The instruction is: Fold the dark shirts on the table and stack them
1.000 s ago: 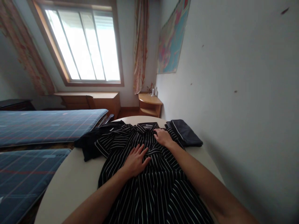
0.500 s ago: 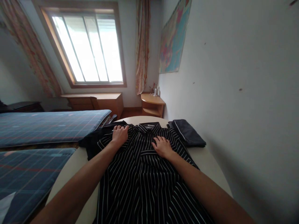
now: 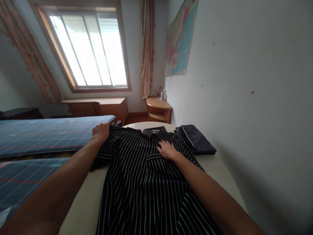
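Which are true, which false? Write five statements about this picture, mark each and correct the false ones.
1. The right hand lies on the striped shirt. True.
2. The left hand is on the shirt's collar. False: it is at a sleeve.
3. A folded dark cloth lies right of the shirt. True.
4. The shirt is plain white. False: black with pale stripes.
5. The poster hangs left of the window. False: right of it.

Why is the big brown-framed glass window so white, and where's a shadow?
In the head view, the window glares overexposed, probably from daylight outside; in the head view, a soft dark shadow falls on the plain white wall.
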Available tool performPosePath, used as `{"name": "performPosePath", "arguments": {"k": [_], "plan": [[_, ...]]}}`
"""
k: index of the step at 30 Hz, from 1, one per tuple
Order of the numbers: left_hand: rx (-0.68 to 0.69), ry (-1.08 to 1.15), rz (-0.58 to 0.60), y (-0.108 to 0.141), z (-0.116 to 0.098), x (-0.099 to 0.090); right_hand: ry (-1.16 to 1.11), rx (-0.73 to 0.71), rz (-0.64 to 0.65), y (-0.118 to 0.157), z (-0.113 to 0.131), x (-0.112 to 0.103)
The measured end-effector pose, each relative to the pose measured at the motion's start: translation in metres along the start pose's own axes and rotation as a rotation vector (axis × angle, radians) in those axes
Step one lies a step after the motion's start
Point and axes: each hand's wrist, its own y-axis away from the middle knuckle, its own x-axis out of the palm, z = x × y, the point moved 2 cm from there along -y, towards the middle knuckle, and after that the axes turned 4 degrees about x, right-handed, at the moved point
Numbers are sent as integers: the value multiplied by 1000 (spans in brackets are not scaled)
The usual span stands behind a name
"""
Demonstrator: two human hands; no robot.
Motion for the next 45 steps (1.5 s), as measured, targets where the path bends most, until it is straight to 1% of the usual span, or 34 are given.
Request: {"name": "performPosePath", "arguments": {"k": [2,4,5,7,9,10,12,13,14,16,17,19,21,24,27,30,33,37,39,42,44,45], "plan": [[-18,-28,-10,5,1,2,-7,-1,-6,-11,0,1],[14,-46,-67,14,-12,3,-2,-7,-17,-20,1,3],[50,-51,-102,22,-23,2,3,-11,-32,-24,1,3],[230,-37,-183,40,-53,-1,16,-20,-72,-30,4,2],[375,18,-209,63,-85,-2,34,-27,-141,-31,8,-1],[441,49,-188,76,-100,-1,46,-28,-182,-30,11,-3],[570,112,-81,99,-124,6,80,-25,-265,-24,17,-7],[590,139,-25,109,-132,11,98,-18,-301,-19,20,-10],[581,154,24,117,-137,18,111,-2,-326,-12,23,-11],[571,168,109,129,-141,33,115,54,-338,2,28,-14],[569,169,131,133,-142,40,108,93,-322,9,29,-14],[571,163,143,137,-141,52,81,176,-246,24,30,-13],[567,156,144,137,-141,59,54,232,-136,34,28,-10],[558,161,182,134,-144,64,27,253,0,38,22,-3],[518,190,216,130,-151,66,-2,246,64,28,14,2],[461,214,220,126,-159,71,-36,230,64,13,8,4],[422,225,204,122,-164,79,-51,207,24,-1,5,5],[412,262,202,115,-157,90,-77,142,-2,-9,-3,7],[439,316,169,112,-150,92,-116,88,-4,-8,-11,5],[484,407,71,111,-141,85,-212,4,-26,-6,-25,-2],[538,445,-4,119,-142,73,-266,-61,-48,-4,-35,-7],[588,468,-38,126,-146,64,-280,-97,-57,-3,-38,-8]]}}
